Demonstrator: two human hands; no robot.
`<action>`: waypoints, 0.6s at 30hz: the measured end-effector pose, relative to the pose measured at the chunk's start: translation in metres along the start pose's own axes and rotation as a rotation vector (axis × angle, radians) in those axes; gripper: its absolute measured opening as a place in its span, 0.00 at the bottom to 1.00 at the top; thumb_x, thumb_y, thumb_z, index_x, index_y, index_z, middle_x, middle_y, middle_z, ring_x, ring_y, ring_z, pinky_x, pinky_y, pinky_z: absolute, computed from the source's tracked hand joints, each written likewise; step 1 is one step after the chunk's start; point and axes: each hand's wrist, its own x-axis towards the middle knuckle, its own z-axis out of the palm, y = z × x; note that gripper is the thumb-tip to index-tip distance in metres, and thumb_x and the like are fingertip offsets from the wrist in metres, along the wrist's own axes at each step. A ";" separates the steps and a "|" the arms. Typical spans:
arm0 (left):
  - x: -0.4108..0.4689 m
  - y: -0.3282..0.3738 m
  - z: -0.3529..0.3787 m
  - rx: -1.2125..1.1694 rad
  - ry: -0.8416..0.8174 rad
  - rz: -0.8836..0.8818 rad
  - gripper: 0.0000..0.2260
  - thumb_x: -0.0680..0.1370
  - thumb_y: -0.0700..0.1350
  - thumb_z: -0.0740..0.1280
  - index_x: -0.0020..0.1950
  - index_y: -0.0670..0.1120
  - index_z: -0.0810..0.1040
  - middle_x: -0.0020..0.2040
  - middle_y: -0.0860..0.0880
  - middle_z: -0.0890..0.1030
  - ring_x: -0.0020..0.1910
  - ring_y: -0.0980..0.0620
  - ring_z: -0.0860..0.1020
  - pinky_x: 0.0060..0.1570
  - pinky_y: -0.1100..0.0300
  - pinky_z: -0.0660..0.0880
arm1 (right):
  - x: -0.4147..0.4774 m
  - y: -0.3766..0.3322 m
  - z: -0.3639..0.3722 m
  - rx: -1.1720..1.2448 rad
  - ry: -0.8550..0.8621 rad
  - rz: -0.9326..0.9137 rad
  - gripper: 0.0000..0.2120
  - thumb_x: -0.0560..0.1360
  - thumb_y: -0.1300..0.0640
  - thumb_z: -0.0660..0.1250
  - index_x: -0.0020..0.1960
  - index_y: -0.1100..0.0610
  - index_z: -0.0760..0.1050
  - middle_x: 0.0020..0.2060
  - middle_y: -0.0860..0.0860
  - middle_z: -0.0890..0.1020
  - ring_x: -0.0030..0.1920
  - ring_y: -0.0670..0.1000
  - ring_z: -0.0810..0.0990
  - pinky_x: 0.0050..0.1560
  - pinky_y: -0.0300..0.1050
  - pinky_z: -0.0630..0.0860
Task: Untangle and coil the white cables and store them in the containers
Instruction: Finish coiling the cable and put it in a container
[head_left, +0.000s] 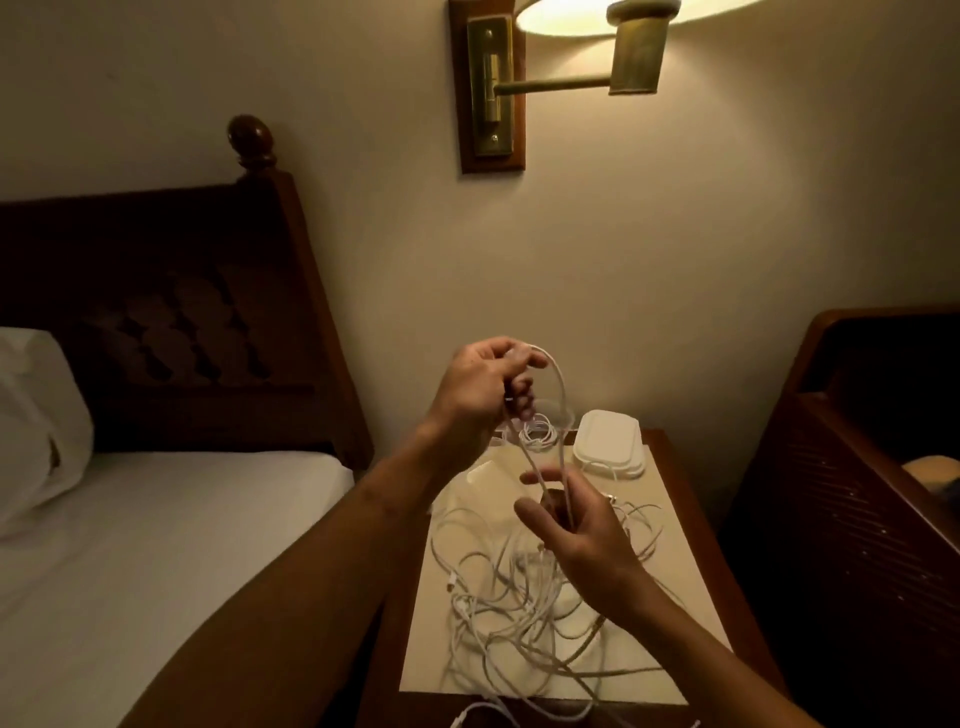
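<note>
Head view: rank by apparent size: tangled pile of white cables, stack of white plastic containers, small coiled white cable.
1. tangled pile of white cables
2. stack of white plastic containers
3. small coiled white cable

Nothing legible is showing anywhere in the view: no text, label, brand, number or sign is appearing clearly enough in the dim light to be read.
</note>
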 end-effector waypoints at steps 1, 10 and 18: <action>0.002 0.007 -0.007 -0.084 0.074 -0.001 0.12 0.86 0.38 0.57 0.49 0.37 0.77 0.27 0.50 0.67 0.26 0.53 0.66 0.27 0.60 0.68 | -0.003 0.003 -0.007 -0.086 -0.007 -0.037 0.05 0.81 0.52 0.65 0.56 0.51 0.75 0.34 0.52 0.75 0.35 0.57 0.73 0.36 0.52 0.74; -0.020 -0.003 -0.035 1.420 0.078 0.079 0.34 0.77 0.54 0.53 0.82 0.43 0.55 0.82 0.41 0.58 0.81 0.41 0.54 0.79 0.41 0.54 | 0.007 0.011 -0.065 -0.626 -0.134 -0.047 0.11 0.84 0.51 0.59 0.44 0.43 0.74 0.38 0.46 0.79 0.39 0.51 0.76 0.41 0.59 0.76; -0.035 -0.035 -0.005 1.238 -0.425 0.062 0.10 0.85 0.42 0.61 0.45 0.51 0.74 0.42 0.53 0.77 0.42 0.52 0.76 0.52 0.46 0.76 | 0.013 0.007 -0.056 -0.548 -0.031 -0.208 0.11 0.85 0.56 0.58 0.45 0.48 0.73 0.33 0.48 0.75 0.30 0.49 0.69 0.29 0.45 0.63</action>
